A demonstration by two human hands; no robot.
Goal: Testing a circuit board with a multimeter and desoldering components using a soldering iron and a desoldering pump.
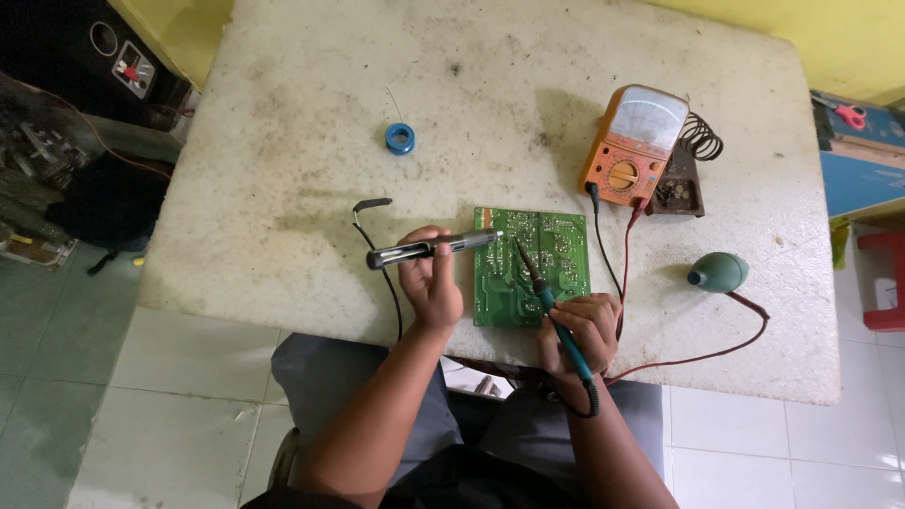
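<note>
Desoldering pump [429, 250], clasped in the left hand [432, 283], lies level pointing right onto the green circuit board [533, 269] mid-table, where the right hand [583, 330] grips a soldering iron [551, 306] slanting up-left to meet it.

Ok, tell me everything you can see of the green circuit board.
The green circuit board is rectangular and lies flat, solder side up, near the front edge of the stained white table. Pale traces and shiny solder points cover it. The soldering iron in the right hand points at its middle; the desoldering pump in the left hand reaches its top-left corner.
</note>
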